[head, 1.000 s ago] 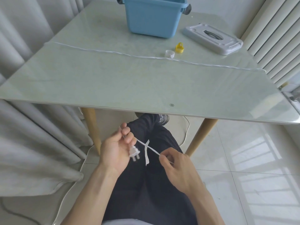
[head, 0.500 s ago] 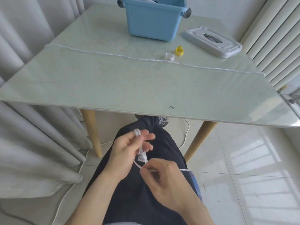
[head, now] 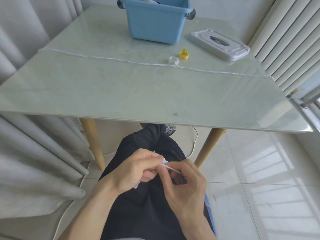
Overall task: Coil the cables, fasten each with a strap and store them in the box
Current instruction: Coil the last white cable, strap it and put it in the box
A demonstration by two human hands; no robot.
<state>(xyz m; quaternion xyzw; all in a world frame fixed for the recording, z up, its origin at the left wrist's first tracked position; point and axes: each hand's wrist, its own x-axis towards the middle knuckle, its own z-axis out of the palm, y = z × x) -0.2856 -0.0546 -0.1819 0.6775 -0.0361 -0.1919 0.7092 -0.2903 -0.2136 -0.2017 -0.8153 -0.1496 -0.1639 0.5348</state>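
Note:
Below the table's front edge, over my lap, my left hand (head: 136, 168) grips the plug end of a thin white cable (head: 168, 167); the plug is mostly hidden in my fist. My right hand (head: 185, 181) pinches the cable right beside it, the two hands touching. The same kind of white cable (head: 110, 58) runs stretched across the table from left to right. The blue box (head: 155, 21) stands at the far middle of the table, with something light inside. A white strap roll (head: 173, 60) and a yellow strap roll (head: 183, 54) lie near the cable.
The box's grey lid (head: 219, 44) lies at the far right of the glass table (head: 138, 94). Curtains hang at the left, a radiator stands at the right. Two wooden legs flank my crossed legs. White cable trails on the tiled floor.
My hands have closed together over my lap. The plug, hanging free a second ago, has gone into my left fist, and my right hand has slid up the cable to meet it.

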